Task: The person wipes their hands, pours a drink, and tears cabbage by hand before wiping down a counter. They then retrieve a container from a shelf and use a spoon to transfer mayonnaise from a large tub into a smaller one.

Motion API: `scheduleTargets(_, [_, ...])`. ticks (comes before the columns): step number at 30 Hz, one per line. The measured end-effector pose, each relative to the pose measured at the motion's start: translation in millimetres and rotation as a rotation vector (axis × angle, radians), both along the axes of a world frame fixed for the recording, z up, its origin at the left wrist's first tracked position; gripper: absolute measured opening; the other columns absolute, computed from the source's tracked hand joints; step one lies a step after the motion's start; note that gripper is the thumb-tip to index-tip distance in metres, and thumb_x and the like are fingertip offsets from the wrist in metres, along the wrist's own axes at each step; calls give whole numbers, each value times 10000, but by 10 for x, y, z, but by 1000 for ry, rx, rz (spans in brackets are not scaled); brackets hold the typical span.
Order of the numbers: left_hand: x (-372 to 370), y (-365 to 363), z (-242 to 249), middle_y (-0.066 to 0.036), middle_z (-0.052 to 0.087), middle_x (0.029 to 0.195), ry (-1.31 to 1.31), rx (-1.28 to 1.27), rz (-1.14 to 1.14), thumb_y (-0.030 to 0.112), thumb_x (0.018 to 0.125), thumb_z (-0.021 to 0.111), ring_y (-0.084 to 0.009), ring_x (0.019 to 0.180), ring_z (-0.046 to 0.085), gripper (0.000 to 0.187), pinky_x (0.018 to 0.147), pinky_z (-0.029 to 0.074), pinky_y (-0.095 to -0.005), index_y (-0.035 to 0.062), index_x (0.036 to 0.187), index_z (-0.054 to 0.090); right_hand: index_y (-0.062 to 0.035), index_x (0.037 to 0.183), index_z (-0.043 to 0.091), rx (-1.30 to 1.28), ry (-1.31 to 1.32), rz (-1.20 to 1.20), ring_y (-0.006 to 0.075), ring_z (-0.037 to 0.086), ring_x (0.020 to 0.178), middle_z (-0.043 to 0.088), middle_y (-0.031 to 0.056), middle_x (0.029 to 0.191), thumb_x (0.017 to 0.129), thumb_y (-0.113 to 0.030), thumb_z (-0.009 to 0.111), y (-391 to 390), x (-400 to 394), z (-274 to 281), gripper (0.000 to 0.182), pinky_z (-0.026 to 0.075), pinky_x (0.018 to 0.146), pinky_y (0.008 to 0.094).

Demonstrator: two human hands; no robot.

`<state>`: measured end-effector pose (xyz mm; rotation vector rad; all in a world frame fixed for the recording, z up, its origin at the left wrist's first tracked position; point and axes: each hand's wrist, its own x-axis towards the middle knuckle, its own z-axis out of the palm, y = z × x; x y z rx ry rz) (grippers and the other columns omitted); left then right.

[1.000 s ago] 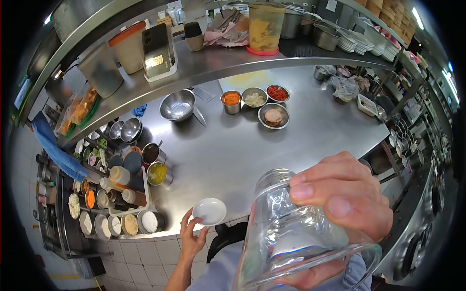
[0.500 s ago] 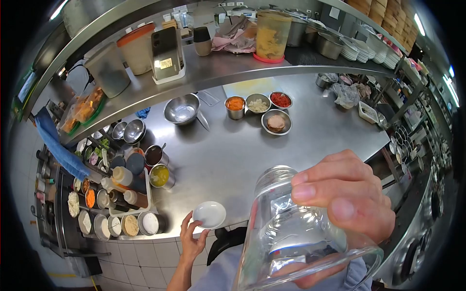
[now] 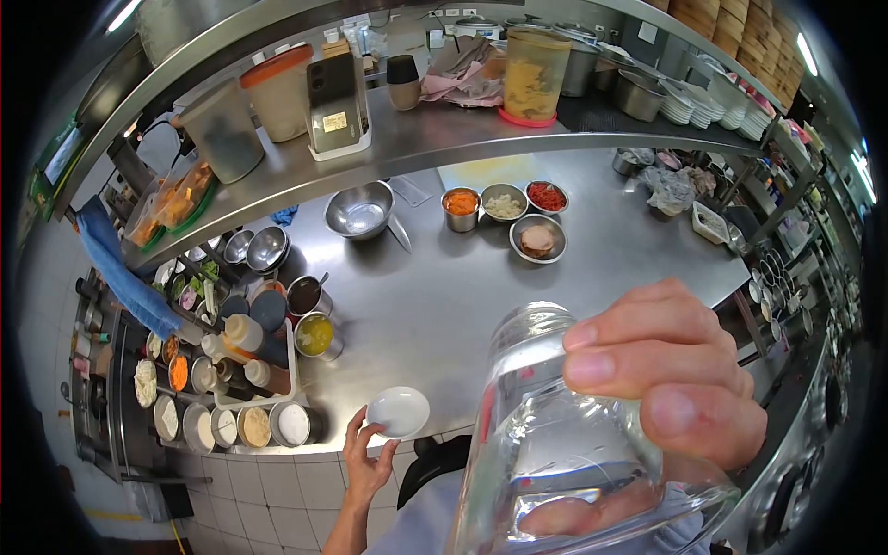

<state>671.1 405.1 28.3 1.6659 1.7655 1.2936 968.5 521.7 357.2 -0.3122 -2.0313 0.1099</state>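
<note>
Risen slightly, glass vessel (image 3: 518, 407) slants narrow end forward, right hand (image 3: 680, 375) clasping; left hand (image 3: 366, 462) pinches dish (image 3: 400, 413).

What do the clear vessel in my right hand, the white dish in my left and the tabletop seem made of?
Clear vessel: probably glass, smooth and glossy, see-through with sharp highlights; clear plastic is possible. White dish: likely glazed ceramic, given its smooth surface and sheen; plastic can't be ruled out. Tabletop: metal, probably stainless steel with a satin finish: grey, with blurred reflections.

No legible lettering anywhere, the yellowish sticker (image 3: 335, 121) on the phone (image 3: 331, 85) too small for reading
</note>
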Motion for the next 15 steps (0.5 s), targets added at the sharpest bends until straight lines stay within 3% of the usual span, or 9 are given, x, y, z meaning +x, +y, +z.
scheduleTargets(15, [-19, -33, 24, -248, 576, 1382, -27, 12, 14, 95, 761, 858, -415, 1274, 586, 326, 1033, 495, -488, 36, 1032, 687, -167, 1339, 435, 3, -8, -27, 311, 671, 899, 682, 115, 1104, 672, -372, 963, -65, -46, 60, 875, 493, 674, 415])
